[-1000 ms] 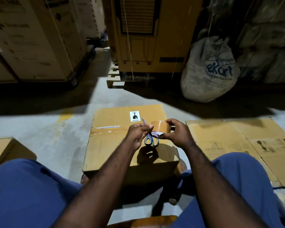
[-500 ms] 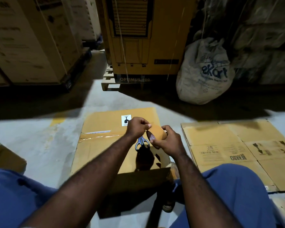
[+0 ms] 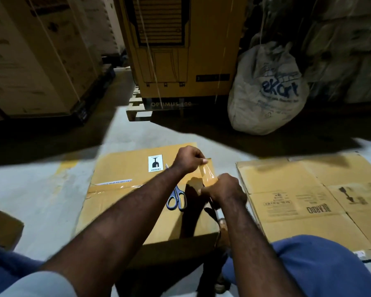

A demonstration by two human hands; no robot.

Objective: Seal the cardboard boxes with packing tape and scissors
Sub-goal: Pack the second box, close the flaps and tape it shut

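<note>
brown tape [image 3: 208,175] stretches between the hands over the box [image 3: 124,202]: left hand [image 3: 187,160] pinches its free end farther out, right hand [image 3: 224,189] curls round the hidden roll, nearer the body. scissors [image 3: 177,199] lie on the box between the forearms.

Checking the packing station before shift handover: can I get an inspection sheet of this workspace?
Surface: concrete floor.
Job's things: box bearing a fragile label; tape stretched above it; scissors apparently lying on the box.
Clutter: flattened cardboard right of the box; small box at left.
Hands: left hand pinches the tape end; right hand grips the other end.
Cables: nothing seen.
Surroundings: big cartons on a pallet; white sack.
</note>
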